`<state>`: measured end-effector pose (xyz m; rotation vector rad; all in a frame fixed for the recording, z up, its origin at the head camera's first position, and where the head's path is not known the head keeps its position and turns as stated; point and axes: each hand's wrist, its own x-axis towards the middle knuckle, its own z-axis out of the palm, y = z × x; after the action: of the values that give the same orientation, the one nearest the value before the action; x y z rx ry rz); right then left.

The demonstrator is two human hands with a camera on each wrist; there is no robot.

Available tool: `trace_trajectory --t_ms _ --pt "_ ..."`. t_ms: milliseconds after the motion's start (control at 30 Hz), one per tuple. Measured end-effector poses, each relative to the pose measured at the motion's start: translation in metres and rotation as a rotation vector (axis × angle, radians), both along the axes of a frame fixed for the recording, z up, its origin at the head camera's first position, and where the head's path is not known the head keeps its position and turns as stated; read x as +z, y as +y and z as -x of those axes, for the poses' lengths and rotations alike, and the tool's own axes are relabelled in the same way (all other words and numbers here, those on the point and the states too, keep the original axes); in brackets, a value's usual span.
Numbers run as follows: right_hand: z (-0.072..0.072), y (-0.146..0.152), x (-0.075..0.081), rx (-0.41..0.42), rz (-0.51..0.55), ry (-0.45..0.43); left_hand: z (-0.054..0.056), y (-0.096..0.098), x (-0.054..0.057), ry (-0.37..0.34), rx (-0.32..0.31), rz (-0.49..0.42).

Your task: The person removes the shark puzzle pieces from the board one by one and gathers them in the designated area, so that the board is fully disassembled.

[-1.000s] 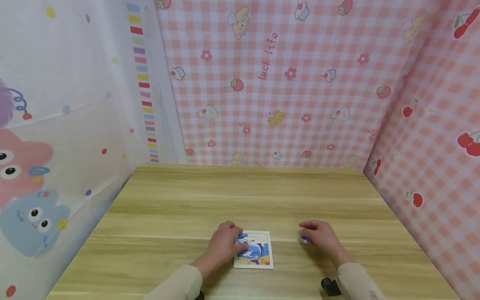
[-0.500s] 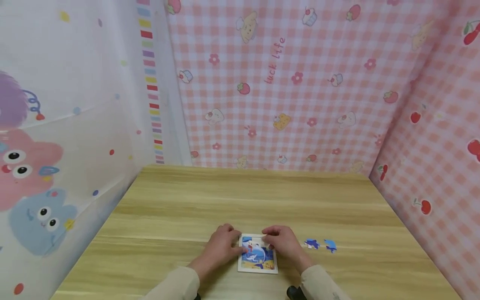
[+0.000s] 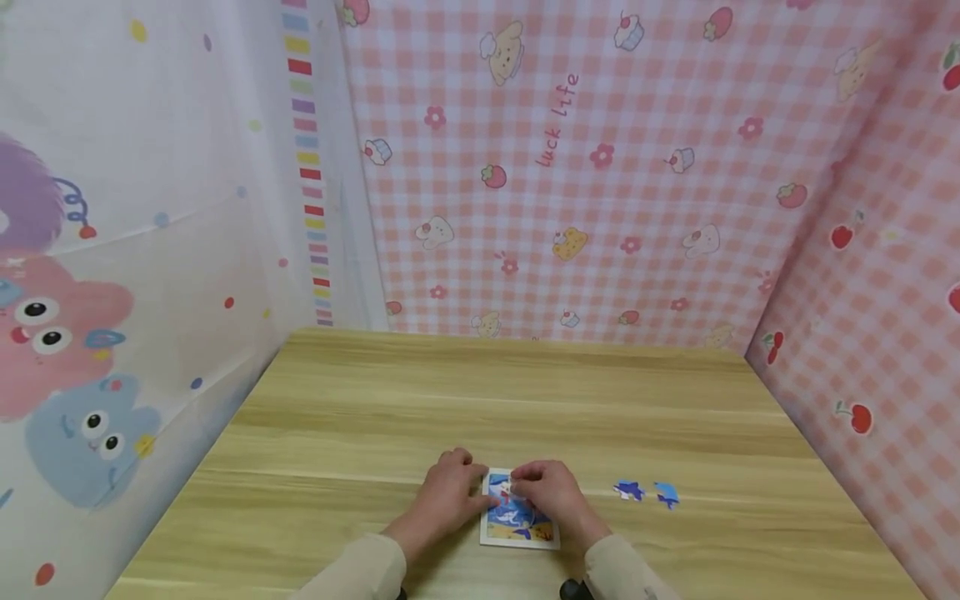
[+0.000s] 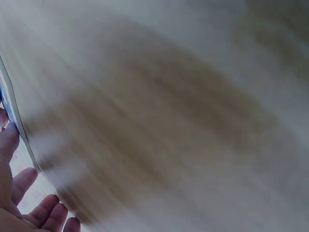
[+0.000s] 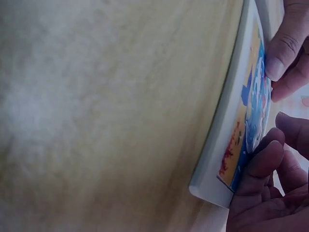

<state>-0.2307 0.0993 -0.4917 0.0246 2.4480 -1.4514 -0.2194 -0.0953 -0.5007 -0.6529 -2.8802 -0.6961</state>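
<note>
Framed sea-picture puzzle (image 3: 513,523) lies flat on the desk (image 3: 480,400) between the hands, which are near each other but not touching: left hand (image 3: 450,493) loose, thumb on the picture by the left rim, other fingers spread along that side. Right hand (image 3: 557,493) is over the upper right of the picture, thumb and fingertips bunched; can't tell whether they hold a piece, its fingers block the view. Two loose pieces, dark-blue one (image 3: 628,490) and light-blue one (image 3: 666,493), sit right of the right hand, dark-blue one nearer.
</note>
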Motion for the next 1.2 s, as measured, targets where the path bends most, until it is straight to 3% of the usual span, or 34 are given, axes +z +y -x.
trace_trajectory --t_ms 367,567,900,1200 --pt "0.0001 -0.0034 -0.0023 0.068 -0.075 0.049 -0.0012 -0.0002 -0.0016 -0.020 0.001 -0.011" --pt "-0.0023 -0.0021 0.0006 0.110 -0.022 0.036 -0.0007 -0.0004 -0.0036 -0.029 -0.001 -0.013" --pt "-0.0039 -0.0028 0.0052 0.104 0.049 0.028 -0.0008 -0.0014 -0.0048 0.005 -0.011 -0.021" --pt "0.0002 -0.0051 0.0041 0.074 0.084 -0.003 -0.0010 -0.0014 -0.0037 -0.019 -0.004 -0.004"
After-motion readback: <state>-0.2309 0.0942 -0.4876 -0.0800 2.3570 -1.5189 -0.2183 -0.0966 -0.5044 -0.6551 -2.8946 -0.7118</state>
